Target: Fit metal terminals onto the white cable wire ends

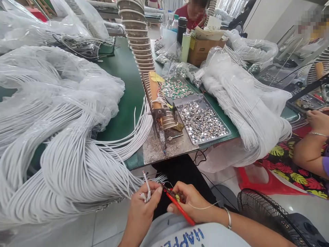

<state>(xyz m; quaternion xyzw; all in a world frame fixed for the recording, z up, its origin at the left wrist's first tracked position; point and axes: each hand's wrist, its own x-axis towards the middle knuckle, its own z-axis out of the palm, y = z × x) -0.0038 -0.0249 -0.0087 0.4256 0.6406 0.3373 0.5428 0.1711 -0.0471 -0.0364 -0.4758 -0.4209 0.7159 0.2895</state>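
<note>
My left hand (pixel 144 203) is closed on a white cable (pixel 147 183), whose stripped end shows a pinkish tip above the fingers. Other short white ends poke out by the thumb. Held in my right hand (pixel 194 203) are red-handled cutting pliers (pixel 179 207), their dark jaws at my left fingertips. What lies between the jaws is too small to tell. A thin pale wire (pixel 203 208) trails rightward from my right hand. To the left, a thick bundle of white cables (pixel 77 168) hangs over the bench edge.
A mounted soldering iron (pixel 161 135) points down beside a ribbed hose (pixel 136 37). Trays hold small metal connectors (pixel 203 120) and green circuit boards (pixel 177 88). Bagged cables (pixel 239 96) lie right. A black fan (pixel 267 212) stands near my right arm; a co-worker's hand (pixel 318 120) is beyond.
</note>
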